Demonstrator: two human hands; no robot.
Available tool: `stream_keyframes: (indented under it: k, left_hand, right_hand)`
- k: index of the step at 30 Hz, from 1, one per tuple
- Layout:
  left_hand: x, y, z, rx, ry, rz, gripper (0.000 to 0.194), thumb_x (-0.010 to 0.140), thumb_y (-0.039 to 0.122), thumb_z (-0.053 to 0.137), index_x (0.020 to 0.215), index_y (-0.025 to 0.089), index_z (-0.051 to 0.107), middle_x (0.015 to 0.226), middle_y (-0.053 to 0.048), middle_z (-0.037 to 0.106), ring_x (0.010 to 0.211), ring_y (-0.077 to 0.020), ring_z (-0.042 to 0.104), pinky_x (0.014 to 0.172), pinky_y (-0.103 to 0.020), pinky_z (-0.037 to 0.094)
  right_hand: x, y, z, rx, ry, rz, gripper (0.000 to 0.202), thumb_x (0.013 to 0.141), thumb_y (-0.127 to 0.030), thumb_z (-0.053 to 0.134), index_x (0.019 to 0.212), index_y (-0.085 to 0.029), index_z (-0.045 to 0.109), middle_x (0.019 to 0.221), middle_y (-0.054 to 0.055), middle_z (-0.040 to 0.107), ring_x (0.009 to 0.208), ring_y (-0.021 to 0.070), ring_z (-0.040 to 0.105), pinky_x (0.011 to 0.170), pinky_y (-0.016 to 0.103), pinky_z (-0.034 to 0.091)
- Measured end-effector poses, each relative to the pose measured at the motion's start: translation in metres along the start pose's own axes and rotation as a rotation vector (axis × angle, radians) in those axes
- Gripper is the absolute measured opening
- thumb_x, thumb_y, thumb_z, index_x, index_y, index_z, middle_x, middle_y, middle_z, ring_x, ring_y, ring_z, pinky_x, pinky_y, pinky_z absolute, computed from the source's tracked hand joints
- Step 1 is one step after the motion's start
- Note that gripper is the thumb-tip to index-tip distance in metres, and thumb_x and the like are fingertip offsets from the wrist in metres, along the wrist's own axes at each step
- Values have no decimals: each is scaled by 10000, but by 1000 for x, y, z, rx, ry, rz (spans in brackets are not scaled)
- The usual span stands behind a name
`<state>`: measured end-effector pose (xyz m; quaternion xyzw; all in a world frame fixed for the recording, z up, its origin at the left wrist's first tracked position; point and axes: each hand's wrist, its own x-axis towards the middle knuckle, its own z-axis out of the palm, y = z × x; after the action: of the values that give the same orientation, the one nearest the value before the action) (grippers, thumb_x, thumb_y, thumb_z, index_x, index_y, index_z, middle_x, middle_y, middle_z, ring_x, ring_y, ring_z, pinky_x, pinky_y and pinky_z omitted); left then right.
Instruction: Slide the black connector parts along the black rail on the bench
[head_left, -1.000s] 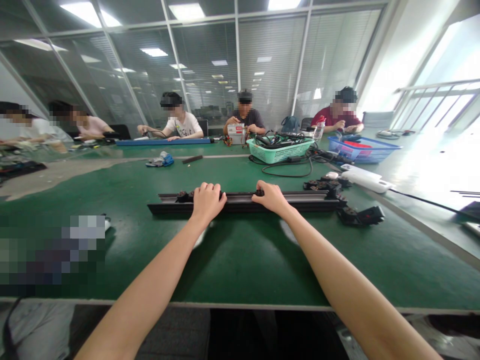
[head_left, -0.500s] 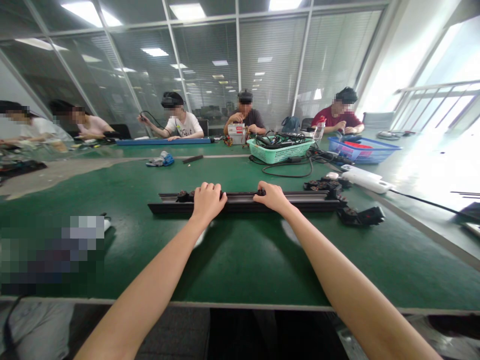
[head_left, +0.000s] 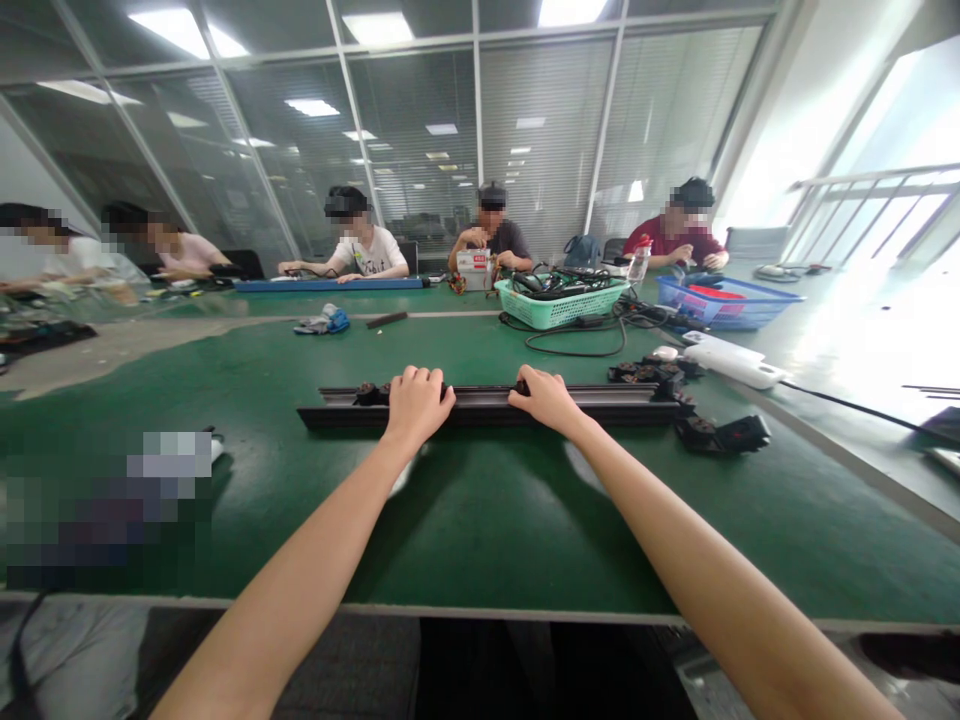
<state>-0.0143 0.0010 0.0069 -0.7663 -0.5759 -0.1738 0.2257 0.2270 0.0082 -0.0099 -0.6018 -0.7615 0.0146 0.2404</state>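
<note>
A long dark metal channel (head_left: 480, 412) with a pale inner face lies crosswise on the green table before me. My left hand (head_left: 417, 408) is closed over it left of the middle, a small black part showing at its fingertips. My right hand (head_left: 547, 396) pinches another small black part (head_left: 523, 386) at the channel, right of the middle. Fingers hide most of both parts. Farther left, a black socket-like module (head_left: 366, 393) sits inside the channel. Similar black modules (head_left: 637, 371) lie in a group behind its right end, and a bigger black piece (head_left: 724, 434) rests beside that end.
Behind stand a green basket (head_left: 562, 306) of black cables and a blue basket (head_left: 727, 305). A white power strip (head_left: 731, 358) lies at right. Blue-grey gloves (head_left: 322, 320) and a dark strip (head_left: 387, 320) lie beyond the channel. Several people sit across the table.
My hands and the channel stay almost in place. Across the table, a person in white has lowered a raised hand to the table.
</note>
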Motion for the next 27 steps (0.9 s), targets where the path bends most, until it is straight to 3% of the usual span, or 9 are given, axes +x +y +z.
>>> stream_keyframes:
  k: [27]
  left_hand:
    - [-1,2,-7,-21,-34,-22,261,980,350,475,1034,192,675,1087,-162,714,1113,-340,567,894,-453,441]
  right_hand:
    - [1,0,-3,36,35,37,166,847,-365,608,922,-217,603,976,62,702,941,244,592,731,301,293]
